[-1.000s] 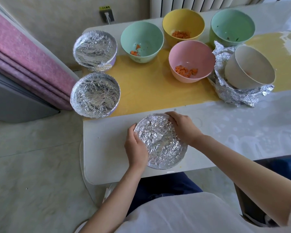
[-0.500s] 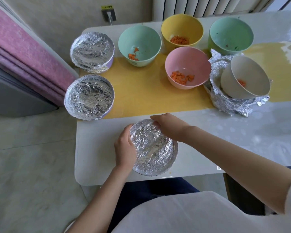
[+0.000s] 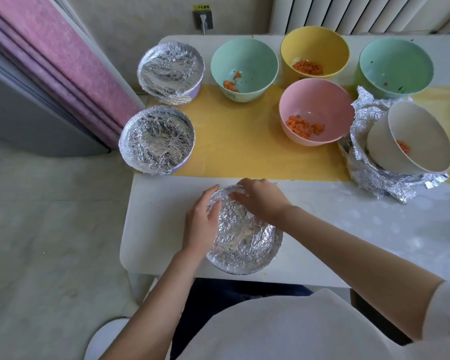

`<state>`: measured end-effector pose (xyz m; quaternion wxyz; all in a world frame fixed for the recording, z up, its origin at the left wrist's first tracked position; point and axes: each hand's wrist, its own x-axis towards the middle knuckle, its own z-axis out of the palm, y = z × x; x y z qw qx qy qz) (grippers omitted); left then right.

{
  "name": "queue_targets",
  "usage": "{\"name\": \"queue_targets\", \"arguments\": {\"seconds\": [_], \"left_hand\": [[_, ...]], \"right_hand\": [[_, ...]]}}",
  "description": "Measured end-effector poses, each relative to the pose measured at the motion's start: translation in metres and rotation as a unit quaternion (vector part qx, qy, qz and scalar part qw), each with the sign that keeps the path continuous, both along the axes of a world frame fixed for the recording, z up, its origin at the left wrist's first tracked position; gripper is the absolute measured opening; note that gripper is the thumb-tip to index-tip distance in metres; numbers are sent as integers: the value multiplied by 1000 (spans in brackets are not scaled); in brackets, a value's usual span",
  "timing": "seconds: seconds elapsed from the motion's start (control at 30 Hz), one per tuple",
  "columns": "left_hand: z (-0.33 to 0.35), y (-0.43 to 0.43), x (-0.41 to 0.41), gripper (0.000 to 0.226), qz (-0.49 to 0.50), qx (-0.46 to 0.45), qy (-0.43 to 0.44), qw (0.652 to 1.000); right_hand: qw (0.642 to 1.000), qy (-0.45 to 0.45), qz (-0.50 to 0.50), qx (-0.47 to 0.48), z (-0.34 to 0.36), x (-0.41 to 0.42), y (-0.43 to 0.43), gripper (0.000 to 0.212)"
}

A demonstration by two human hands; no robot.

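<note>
A foil-covered bowl [image 3: 244,240] sits near the front edge of the white table [image 3: 374,229]. My left hand [image 3: 202,222] lies against its left rim, fingers resting on the foil. My right hand [image 3: 260,200] is over the far rim, its fingertips curled and pinching the foil edge there. Two more foil-covered bowls stand at the table's left: one nearer [image 3: 156,140] and one farther [image 3: 170,71].
On a yellow mat [image 3: 244,141] stand a teal bowl [image 3: 244,68], a yellow bowl [image 3: 315,51] and a pink bowl [image 3: 316,111], each with carrot pieces. A green bowl [image 3: 395,67] is back right. A white bowl [image 3: 411,139] lies tilted on crumpled foil [image 3: 374,178].
My right hand has slid from the bowl's right rim round to the far rim. My left hand has shifted slightly along the left rim. The view has moved.
</note>
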<state>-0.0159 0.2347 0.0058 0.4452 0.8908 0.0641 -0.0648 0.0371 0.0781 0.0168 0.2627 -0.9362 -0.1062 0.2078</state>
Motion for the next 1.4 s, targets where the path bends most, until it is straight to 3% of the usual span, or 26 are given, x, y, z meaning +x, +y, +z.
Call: {"name": "queue_targets", "arguments": {"seconds": [0.17, 0.33, 0.63, 0.93, 1.23, 1.4], "left_hand": [[-1, 0, 1, 28, 27, -11, 15, 999], [-5, -1, 3, 25, 50, 39, -4, 998], [-7, -3, 1, 26, 57, 69, -13, 996], [-6, -9, -3, 29, 78, 48, -27, 995], [-7, -20, -10, 26, 169, 34, -29, 985], [-7, -21, -13, 27, 198, 22, -42, 979]], "right_hand": [[999, 13, 5, 48, 4, 10, 3, 36], [995, -12, 71, 74, 3, 21, 11, 24], [995, -5, 65, 76, -1, 7, -12, 31], [981, 42, -97, 164, 2, -15, -21, 31], [916, 122, -271, 270, -1, -32, -29, 27], [892, 159, -306, 294, 1, -36, -31, 31]]}}
